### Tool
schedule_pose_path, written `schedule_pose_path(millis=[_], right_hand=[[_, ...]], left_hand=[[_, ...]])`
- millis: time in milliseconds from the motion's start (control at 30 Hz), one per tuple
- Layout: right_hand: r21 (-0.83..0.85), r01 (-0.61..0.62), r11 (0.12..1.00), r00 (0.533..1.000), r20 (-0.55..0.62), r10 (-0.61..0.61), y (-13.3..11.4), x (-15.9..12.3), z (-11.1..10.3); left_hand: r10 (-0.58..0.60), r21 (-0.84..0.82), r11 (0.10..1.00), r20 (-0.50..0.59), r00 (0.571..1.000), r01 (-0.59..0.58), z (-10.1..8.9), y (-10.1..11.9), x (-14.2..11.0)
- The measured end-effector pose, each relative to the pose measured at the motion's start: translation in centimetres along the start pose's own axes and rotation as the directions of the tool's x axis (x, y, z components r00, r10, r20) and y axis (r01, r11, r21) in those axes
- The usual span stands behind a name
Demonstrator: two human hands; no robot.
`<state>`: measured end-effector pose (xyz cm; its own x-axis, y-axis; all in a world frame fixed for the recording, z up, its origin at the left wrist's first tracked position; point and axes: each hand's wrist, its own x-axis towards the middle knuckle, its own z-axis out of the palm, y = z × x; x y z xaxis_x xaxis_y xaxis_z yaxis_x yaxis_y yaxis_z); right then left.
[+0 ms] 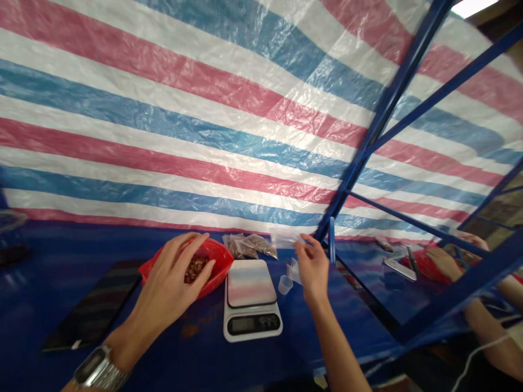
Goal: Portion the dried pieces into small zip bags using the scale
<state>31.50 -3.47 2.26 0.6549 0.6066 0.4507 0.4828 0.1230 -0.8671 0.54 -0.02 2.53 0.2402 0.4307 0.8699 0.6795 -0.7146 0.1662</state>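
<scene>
My left hand (175,272), a watch on its wrist, spreads its fingers over a red plastic bag (223,261). Small brown pieces (196,269) lie inside that bag, partly hidden by the hand. Between thumb and fingers, my right hand (312,264) pinches a clear plastic bag (285,238), blurred and hard to see against the sheet. A white digital scale (251,286) stands between my hands with nothing on its plate. Just right of it are a small clear cup (285,284) and some small clear bags (294,271).
Filled small bags (249,246) lie behind the scale. A dark flat panel (96,305) rests at left on the blue table (171,356). Blue metal bars (368,147) rise at right; beyond them, another person's hand (443,261) is at a red bag, near a phone (400,268).
</scene>
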Motion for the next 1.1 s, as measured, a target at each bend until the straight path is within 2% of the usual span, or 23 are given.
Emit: schedule_pose_path(millis=[33,67,167,267,333,367,467,533,600,733,867,933,1000,1100], right_hand=[[-0.152,-0.051,0.987,0.997,-0.072,0.041,1.7,1.0,-1.7],[-0.323,-0.089,0.942,0.994,-0.088,0.063,3.3,1.7,-3.2],[-0.472,-0.115,0.874,0.993,-0.076,0.089,6.8,2.5,-6.2],[-0.565,-0.07,0.822,0.997,-0.059,0.044,7.8,2.3,-6.9],[-0.633,0.038,0.774,0.999,0.0,-0.049,7.6,2.2,-6.4],[-0.651,0.122,0.749,0.993,0.072,-0.099,7.5,2.2,-6.1],[-0.636,0.357,0.684,0.922,0.358,-0.148,7.4,2.3,-4.8],[-0.62,0.415,0.666,0.876,0.469,-0.109,7.7,2.3,-4.2],[-0.627,0.411,0.661,0.87,0.487,-0.078,8.2,2.1,-4.1],[-0.661,0.363,0.656,0.899,0.433,-0.061,8.6,2.1,-5.0],[-0.671,0.32,0.669,0.928,0.364,-0.079,7.5,2.9,-5.2],[-0.649,0.325,0.688,0.928,0.358,-0.101,6.3,3.5,-4.1],[-0.598,0.369,0.712,0.906,0.402,-0.132,4.9,4.0,-2.1],[-0.474,0.48,0.738,0.827,0.525,-0.201,2.6,4.0,1.7]], left_hand=[[0.01,0.007,1.0,-0.018,1.0,-0.01,-0.2,0.1,0.0],[0.017,0.014,1.0,-0.028,0.999,-0.017,-0.3,0.1,0.0],[-0.001,0.013,1.0,-0.039,0.999,0.002,-0.1,0.0,-0.1],[-0.028,-0.012,1.0,-0.04,0.999,0.027,0.6,-0.1,-0.1],[-0.037,-0.021,0.999,-0.03,0.999,0.036,1.1,0.0,-0.2],[-0.038,-0.023,0.999,-0.029,0.999,0.038,1.3,0.0,-0.2],[-0.041,-0.016,0.999,-0.022,0.999,0.041,1.9,0.2,-0.4],[-0.042,-0.008,0.999,-0.006,0.999,0.042,2.1,0.2,-0.5],[-0.043,-0.007,0.999,0.011,0.999,0.043,2.3,0.2,-0.6],[-0.045,-0.011,0.999,0.016,0.999,0.045,2.1,0.1,-0.6],[-0.044,-0.007,0.999,0.002,0.999,0.044,1.8,-0.1,-0.5],[-0.05,-0.004,0.999,0.016,0.999,0.05,1.8,-0.2,-0.6],[-0.052,-0.004,0.999,0.031,0.998,0.053,1.9,-0.3,-0.8],[-0.043,-0.004,0.999,0.041,0.998,0.043,2.0,-0.3,-1.0]])
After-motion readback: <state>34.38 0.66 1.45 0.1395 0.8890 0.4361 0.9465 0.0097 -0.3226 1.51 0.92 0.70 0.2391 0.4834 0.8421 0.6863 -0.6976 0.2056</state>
